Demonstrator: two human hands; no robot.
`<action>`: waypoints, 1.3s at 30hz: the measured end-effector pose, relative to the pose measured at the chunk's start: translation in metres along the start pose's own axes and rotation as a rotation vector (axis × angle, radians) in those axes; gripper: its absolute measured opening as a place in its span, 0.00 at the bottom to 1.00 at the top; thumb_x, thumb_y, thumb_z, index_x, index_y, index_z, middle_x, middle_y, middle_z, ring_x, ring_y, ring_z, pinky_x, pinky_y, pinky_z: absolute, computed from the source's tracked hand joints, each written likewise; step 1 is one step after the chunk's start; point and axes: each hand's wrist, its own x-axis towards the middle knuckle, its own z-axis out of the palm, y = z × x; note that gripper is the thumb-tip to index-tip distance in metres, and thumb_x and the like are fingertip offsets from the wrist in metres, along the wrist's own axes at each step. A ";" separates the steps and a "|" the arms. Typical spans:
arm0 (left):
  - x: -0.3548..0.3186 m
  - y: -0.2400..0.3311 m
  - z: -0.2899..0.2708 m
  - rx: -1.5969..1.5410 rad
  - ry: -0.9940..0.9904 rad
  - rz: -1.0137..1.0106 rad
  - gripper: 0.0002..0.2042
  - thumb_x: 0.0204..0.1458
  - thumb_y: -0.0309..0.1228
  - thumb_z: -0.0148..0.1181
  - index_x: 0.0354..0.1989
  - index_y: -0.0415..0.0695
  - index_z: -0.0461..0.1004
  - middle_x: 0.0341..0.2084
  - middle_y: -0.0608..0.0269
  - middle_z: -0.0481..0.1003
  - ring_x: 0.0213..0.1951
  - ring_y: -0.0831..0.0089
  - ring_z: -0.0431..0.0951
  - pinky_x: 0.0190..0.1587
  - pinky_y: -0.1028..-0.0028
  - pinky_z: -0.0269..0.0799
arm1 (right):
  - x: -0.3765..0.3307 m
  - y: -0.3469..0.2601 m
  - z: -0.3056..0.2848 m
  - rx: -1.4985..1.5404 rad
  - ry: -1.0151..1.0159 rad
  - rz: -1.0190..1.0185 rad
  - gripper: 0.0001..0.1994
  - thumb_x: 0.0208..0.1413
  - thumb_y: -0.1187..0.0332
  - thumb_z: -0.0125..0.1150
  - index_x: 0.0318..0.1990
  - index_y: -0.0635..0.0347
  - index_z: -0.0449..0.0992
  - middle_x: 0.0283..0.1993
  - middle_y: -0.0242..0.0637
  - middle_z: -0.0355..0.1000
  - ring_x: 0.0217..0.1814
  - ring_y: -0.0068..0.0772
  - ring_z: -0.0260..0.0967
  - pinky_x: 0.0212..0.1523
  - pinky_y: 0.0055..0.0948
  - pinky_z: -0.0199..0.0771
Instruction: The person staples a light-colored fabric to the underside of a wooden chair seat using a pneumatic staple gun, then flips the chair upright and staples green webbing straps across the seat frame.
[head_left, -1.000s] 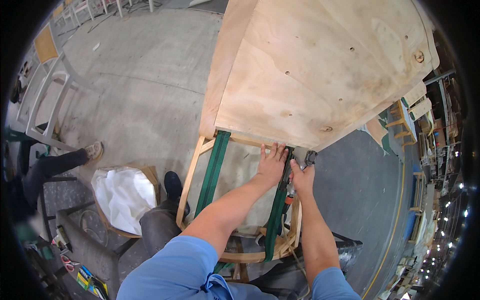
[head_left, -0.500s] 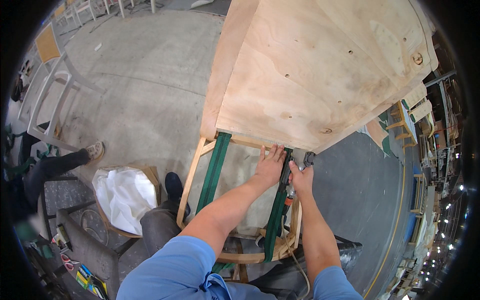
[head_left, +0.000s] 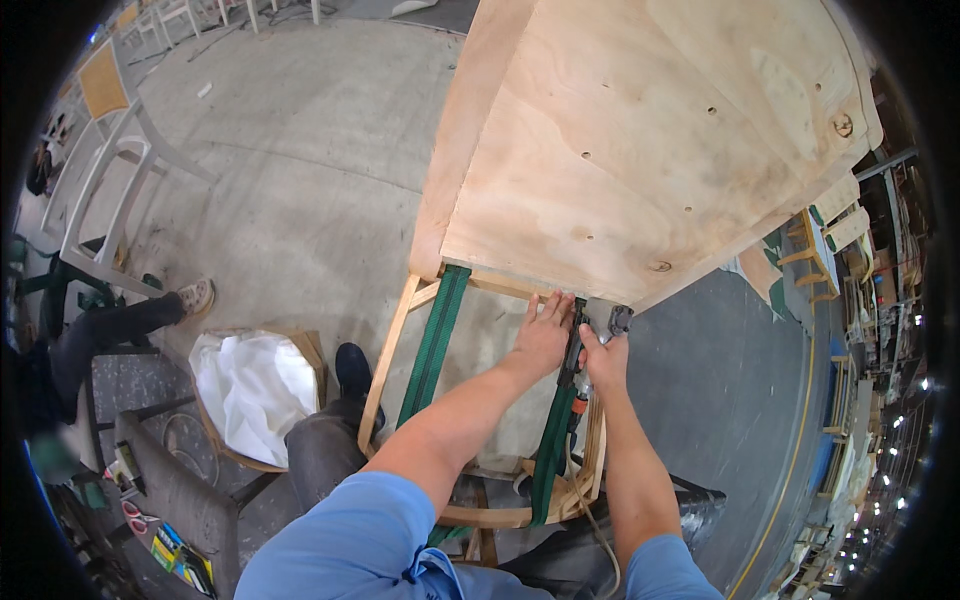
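Note:
A wooden chair seat frame (head_left: 386, 367) lies in front of me, with two green webbing straps running from near to far. The left strap (head_left: 432, 345) spans the frame, and the right strap (head_left: 549, 470) reaches up under my hands. My right hand (head_left: 606, 362) is wrapped round a pneumatic staple gun (head_left: 619, 320), whose nose sits at the frame's far right corner. Beside it, my left hand (head_left: 541, 335) lies with fingers stretched at the far rail, close to the right strap's end. From the gun an air hose (head_left: 602, 535) trails toward me.
A large plywood panel (head_left: 640, 150) rises just beyond the frame. On the left stand a box with white cloth (head_left: 255, 390) and a white chair (head_left: 110, 200). Scissors (head_left: 138, 517) lie at lower left. Another person's leg (head_left: 125, 325) extends in from the left.
The view has shifted slightly, so the scene sits a little further right. Both hands and the staple gun keep their places at the far rail.

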 end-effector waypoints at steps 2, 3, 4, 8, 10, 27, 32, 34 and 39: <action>0.003 0.001 0.000 -0.026 0.023 0.005 0.31 0.59 0.30 0.53 0.73 0.38 0.61 0.78 0.54 0.50 0.79 0.56 0.44 0.76 0.43 0.40 | 0.003 0.000 -0.003 -0.007 0.000 0.013 0.08 0.61 0.70 0.67 0.39 0.63 0.75 0.25 0.29 0.72 0.16 0.21 0.64 0.16 0.26 0.64; 0.004 0.002 0.001 -0.042 0.031 0.011 0.31 0.59 0.30 0.53 0.73 0.38 0.61 0.78 0.54 0.50 0.79 0.56 0.44 0.76 0.43 0.40 | 0.003 0.003 -0.005 -0.011 0.003 0.023 0.08 0.61 0.70 0.68 0.40 0.63 0.75 0.26 0.30 0.72 0.16 0.21 0.64 0.16 0.26 0.64; 0.003 0.002 0.002 -0.028 0.026 0.013 0.31 0.58 0.29 0.53 0.73 0.38 0.61 0.78 0.54 0.50 0.79 0.56 0.44 0.76 0.44 0.40 | 0.002 0.006 -0.007 -0.022 0.005 0.022 0.09 0.60 0.69 0.68 0.38 0.63 0.75 0.24 0.30 0.71 0.16 0.21 0.65 0.16 0.26 0.64; 0.002 -0.001 0.004 -0.009 0.026 0.012 0.31 0.57 0.28 0.52 0.72 0.38 0.61 0.78 0.54 0.49 0.79 0.56 0.44 0.76 0.44 0.39 | 0.002 0.002 -0.003 -0.036 0.043 0.012 0.10 0.59 0.67 0.70 0.34 0.63 0.75 0.21 0.30 0.70 0.15 0.22 0.65 0.15 0.27 0.63; 0.005 -0.001 0.003 -0.016 0.046 0.015 0.31 0.57 0.27 0.53 0.72 0.39 0.61 0.78 0.55 0.49 0.79 0.57 0.44 0.76 0.44 0.39 | 0.004 0.000 -0.004 -0.015 0.078 0.007 0.10 0.59 0.68 0.70 0.36 0.63 0.75 0.21 0.30 0.71 0.15 0.22 0.65 0.14 0.28 0.63; 0.007 0.004 0.001 -0.019 0.005 -0.020 0.32 0.54 0.25 0.53 0.72 0.39 0.62 0.78 0.57 0.50 0.79 0.56 0.45 0.77 0.45 0.41 | -0.030 -0.017 -0.035 0.126 0.121 0.137 0.11 0.60 0.66 0.69 0.38 0.61 0.74 0.26 0.32 0.74 0.18 0.24 0.69 0.17 0.28 0.68; 0.003 0.022 0.018 0.064 -0.007 -0.069 0.29 0.60 0.30 0.49 0.72 0.41 0.61 0.78 0.58 0.49 0.79 0.55 0.45 0.77 0.48 0.42 | -0.140 -0.038 -0.171 0.286 0.313 0.237 0.14 0.65 0.60 0.66 0.45 0.61 0.73 0.28 0.35 0.73 0.20 0.29 0.71 0.17 0.30 0.70; -0.006 0.021 0.032 0.112 0.199 -0.129 0.27 0.60 0.33 0.53 0.69 0.42 0.65 0.76 0.55 0.54 0.76 0.52 0.53 0.75 0.50 0.51 | -0.196 -0.047 -0.234 0.247 0.378 0.208 0.17 0.66 0.54 0.63 0.45 0.60 0.73 0.26 0.35 0.72 0.19 0.28 0.70 0.18 0.31 0.71; -0.047 0.063 0.071 -1.192 -0.124 -0.892 0.27 0.60 0.48 0.65 0.62 0.45 0.72 0.57 0.51 0.76 0.65 0.49 0.70 0.67 0.45 0.61 | -0.334 0.001 -0.370 0.336 0.746 0.368 0.21 0.65 0.47 0.62 0.44 0.59 0.73 0.26 0.34 0.71 0.21 0.28 0.69 0.21 0.30 0.71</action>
